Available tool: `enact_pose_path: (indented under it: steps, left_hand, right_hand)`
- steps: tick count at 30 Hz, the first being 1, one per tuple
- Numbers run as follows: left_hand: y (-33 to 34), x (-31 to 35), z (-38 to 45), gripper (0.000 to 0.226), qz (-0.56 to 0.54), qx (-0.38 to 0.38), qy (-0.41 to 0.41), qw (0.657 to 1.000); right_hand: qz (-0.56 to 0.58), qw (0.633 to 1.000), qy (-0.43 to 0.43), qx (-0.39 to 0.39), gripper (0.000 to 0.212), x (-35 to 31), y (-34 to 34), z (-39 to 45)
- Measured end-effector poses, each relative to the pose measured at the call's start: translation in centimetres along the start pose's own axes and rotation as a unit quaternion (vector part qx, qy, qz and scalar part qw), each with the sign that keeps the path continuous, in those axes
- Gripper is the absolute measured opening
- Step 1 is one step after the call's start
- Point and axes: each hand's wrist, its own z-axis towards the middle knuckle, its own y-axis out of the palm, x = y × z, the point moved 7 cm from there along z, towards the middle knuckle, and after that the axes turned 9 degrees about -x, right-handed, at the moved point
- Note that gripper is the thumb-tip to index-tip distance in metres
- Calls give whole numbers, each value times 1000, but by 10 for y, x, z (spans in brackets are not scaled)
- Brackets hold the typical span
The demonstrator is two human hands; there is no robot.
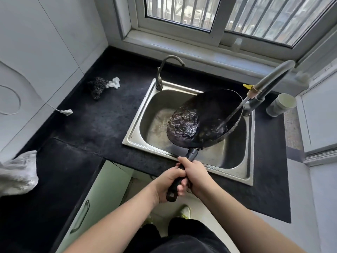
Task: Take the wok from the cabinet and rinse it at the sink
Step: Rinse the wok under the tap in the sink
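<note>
Black stone covers the table [102, 125], which runs under a barred window [182, 11] into a corner, with a steel sink [138, 132] set into it toward the right end. Over the sink basin the wok [215, 114] is held tilted, its rim lower on the left, its long handle reaching back across the sink's near edge. A thin stream of water [235, 112] falls from the tall tap [269, 79] at the sink's far right corner and strikes the wok's inner wall on the right side. Dark, rippling water has gathered in the low left part of the wok. Shallow, cloudy water lies on the bottom of the sink basin below it.

Both hands grasp the handle: the right hand [195, 172] is wrapped around it nearer the wok, the left hand [169, 181] is wrapped around it just behind, near the handle's end. A second, smaller curved tap [164, 70] stands at the sink's far left corner. A white cup [282, 105] lies tipped at the table's right edge beside the tall tap. A dark scouring pad [98, 86] and a white crumpled cloth [114, 83] lie together on the table left of the sink.
</note>
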Motion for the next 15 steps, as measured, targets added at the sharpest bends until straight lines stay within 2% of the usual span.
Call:
enact_pose_path:
  steps: [5, 7, 10, 13, 15]
  left_hand:
    - [-12, -9, -2, 61, -41, 22, -52, 998]
    - [-11, -10, -1, 56, -79, 16, -59, 995]
    - [-4, -1, 2, 24, -128, -10, -58, 990]
    - [5, 4, 3, 38, -139, -63, -57, 987]
    - [6, 5, 3, 33, -131, -63, -69, 987]
  right_hand:
    - [11, 999, 23, 32, 36, 9, 0, 1]
    - [23, 998, 29, 45, 34, 10, -1, 3]
    - [42, 996, 35, 67, 39, 8, -4, 6]
    - [53, 996, 45, 62, 39, 4, -5, 6]
    - [58, 996, 53, 50, 38, 3, -4, 5]
